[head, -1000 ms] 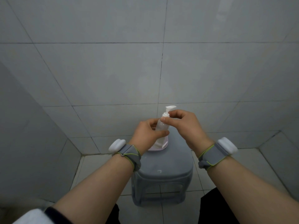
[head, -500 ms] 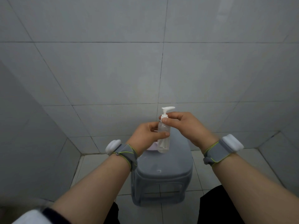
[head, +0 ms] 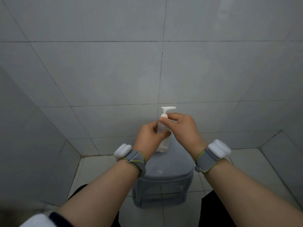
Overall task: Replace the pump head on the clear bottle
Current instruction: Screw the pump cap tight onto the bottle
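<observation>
Clamped around the clear bottle point(head: 161, 136), left hand point(head: 150, 138) steadies it above the grey stool point(head: 165, 171) while right hand point(head: 183, 128) pinches the white pump head point(head: 165, 112).

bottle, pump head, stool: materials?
Bottle: likely clear plastic, glossy; the stool shows through it. Glass can't be ruled out.
Pump head: opaque white plastic, smooth moulded spout.
Stool: grey moulded plastic, semi-gloss; rounded edges and a soft highlight on the seat.
</observation>
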Motion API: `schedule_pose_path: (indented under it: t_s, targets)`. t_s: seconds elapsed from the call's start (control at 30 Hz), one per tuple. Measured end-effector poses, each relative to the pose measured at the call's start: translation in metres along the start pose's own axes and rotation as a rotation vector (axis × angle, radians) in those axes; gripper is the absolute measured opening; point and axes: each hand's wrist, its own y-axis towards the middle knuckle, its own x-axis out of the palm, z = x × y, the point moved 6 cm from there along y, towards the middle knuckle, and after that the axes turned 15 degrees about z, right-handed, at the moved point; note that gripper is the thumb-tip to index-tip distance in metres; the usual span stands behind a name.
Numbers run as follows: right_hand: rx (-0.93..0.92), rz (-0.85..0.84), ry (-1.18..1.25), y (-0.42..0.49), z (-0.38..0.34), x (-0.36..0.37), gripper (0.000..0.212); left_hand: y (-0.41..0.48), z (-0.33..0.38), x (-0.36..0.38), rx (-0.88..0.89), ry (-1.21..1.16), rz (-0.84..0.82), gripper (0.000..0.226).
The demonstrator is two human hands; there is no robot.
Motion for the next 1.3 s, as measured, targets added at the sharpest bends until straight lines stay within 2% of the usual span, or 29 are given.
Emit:
schedule_pose_path:
  t_s: [0.2,0.37,0.5,0.83,1.17,1.3]
  targets:
    - [0.012,0.051,-0.011,-0.005,0.006,0.002,0.019,0.002,-0.004,0.000,0.063,0.109,0.042,0.024]
    - [0.143,-0.099,0.102,0.001,0.016,0.002,0.014,0.004,-0.011,0.003,0.058,0.139,0.021,0.034]
    - [0.173,-0.151,0.053,0.011,0.025,-0.006,0.016,0.005,-0.015,0.015,0.013,0.098,-0.009,0.039]
    - [0.284,-0.050,0.025,0.034,0.075,-0.028,0.037,0.015,-0.035,0.064,-0.038,0.244,-0.115,0.062]
    - [0.323,0.055,0.038,0.056,0.131,-0.023,0.032,0.031,-0.071,0.107,-0.185,0.212,-0.261,0.064]
    - [0.326,0.046,0.002,0.063,0.144,-0.017,0.026,0.042,-0.082,0.106,-0.165,0.279,-0.297,0.062]
